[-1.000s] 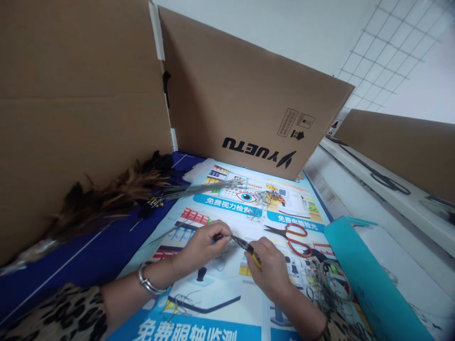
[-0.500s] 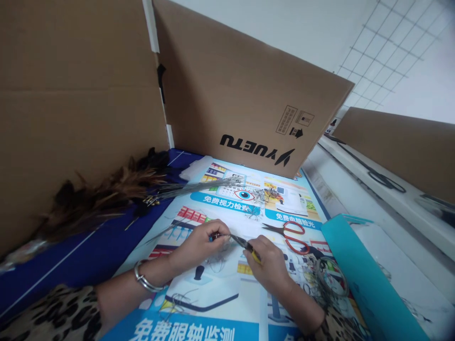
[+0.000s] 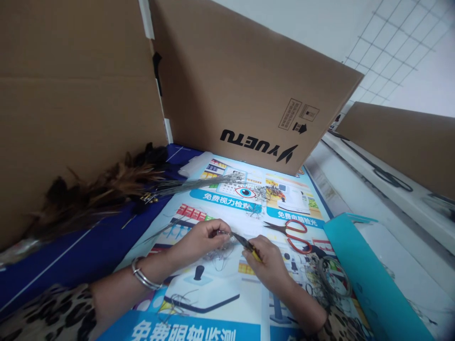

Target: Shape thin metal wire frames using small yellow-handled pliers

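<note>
My right hand [image 3: 267, 259] is closed around pliers [image 3: 248, 245] with yellow-and-black handles, the jaws pointing left. Their tip meets the fingertips of my left hand [image 3: 208, 239], which pinches a small piece of thin wire [image 3: 221, 232]; its exact shape is too small to make out. Fine loose wire [image 3: 220, 253] shows below the left fingers. Scissors [image 3: 289, 232] with red handles lie beyond my right hand. A bundle of straight thin wires [image 3: 199, 183] lies farther back, reaching toward the feathers on the left.
Cardboard panels [image 3: 249, 85] stand behind and at left. Brown and black feathers [image 3: 95, 194] lie along the left panel. A wire coil [image 3: 334, 276] sits at right, beside a turquoise box [image 3: 373, 279]. Wire scraps [image 3: 181, 300] lie on the printed sheet [image 3: 249, 293].
The view has shifted slightly. My left fingers have turned a little with the wire piece, and a blue bit seen there before is now hidden. The pliers stay at the left fingertips.
</note>
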Tool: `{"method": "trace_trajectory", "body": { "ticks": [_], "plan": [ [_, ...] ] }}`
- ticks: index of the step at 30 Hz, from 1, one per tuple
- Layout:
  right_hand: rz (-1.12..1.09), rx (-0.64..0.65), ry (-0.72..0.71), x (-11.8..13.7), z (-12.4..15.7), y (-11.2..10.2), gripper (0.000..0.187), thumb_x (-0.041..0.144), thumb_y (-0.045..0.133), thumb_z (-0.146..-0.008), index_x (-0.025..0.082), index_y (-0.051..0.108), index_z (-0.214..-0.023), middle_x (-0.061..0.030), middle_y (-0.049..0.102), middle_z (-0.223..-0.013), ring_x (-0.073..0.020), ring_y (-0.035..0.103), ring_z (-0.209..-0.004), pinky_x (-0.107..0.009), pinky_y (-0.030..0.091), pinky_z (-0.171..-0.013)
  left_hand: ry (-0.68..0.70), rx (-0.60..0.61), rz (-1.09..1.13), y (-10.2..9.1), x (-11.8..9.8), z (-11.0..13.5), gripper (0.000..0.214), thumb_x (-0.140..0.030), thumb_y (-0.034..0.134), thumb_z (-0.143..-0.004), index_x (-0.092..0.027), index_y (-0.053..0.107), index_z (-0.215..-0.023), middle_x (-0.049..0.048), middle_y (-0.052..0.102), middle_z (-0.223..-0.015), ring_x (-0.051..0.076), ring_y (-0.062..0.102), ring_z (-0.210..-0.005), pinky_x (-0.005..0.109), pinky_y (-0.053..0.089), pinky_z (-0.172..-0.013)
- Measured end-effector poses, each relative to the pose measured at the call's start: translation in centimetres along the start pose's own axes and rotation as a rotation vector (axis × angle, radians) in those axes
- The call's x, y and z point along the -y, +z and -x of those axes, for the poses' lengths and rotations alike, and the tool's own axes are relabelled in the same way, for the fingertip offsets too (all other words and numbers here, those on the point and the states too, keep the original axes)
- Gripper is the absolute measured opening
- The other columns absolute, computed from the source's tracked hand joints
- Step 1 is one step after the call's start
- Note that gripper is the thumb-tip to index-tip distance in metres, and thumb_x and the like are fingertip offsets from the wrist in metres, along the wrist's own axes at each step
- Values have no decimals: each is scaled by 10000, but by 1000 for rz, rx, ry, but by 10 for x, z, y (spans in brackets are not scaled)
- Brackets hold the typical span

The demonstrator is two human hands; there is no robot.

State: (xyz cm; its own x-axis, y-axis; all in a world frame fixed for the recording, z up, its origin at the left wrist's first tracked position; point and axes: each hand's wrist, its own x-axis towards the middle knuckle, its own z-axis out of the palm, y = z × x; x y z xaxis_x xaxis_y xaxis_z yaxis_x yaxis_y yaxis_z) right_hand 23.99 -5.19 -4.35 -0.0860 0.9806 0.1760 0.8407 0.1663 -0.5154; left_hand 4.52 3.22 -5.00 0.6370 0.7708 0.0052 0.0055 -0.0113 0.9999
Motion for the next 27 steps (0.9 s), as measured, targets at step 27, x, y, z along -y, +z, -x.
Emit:
{"method": "trace_trajectory", "body": {
  "ticks": [27],
  "plan": [
    [-71, 101, 26, 4, -5, -6, 79, 237, 556, -780, 189, 540, -840, 10, 490, -727, -122, 469, -686, -227, 328, -596, -138, -25, -64, -4, -11, 3, 102, -246, 557, -769, -148, 566, -796, -23, 514, -661, 83, 461, -594, 194, 365, -533]
  ]
}}
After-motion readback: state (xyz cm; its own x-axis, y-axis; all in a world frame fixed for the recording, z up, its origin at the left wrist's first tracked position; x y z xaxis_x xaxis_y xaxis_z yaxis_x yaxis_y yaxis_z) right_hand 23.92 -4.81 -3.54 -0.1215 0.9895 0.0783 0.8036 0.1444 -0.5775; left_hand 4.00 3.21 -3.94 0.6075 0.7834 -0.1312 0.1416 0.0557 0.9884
